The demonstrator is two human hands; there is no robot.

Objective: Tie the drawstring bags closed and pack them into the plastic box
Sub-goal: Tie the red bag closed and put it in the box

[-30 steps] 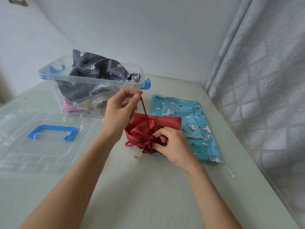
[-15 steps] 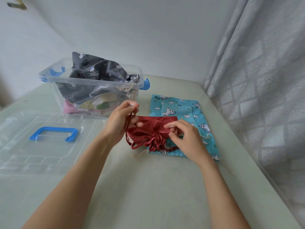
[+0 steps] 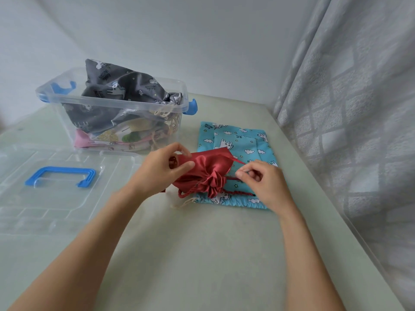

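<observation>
At frame centre the left hand (image 3: pixel 160 169) pinches the red bag (image 3: pixel 206 170) and the right hand (image 3: pixel 263 182) pinches its drawstring (image 3: pixel 238 162).

Left hand (image 3: pixel 160 169) pinching, right hand (image 3: pixel 261 180) pinching; both forearms extended forward.

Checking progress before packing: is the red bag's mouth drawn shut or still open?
Drawn shut: the red bag has its mouth gathered into a tight ruffle, cords trailing out. Whether a knot is tied, cannot tell.
</observation>
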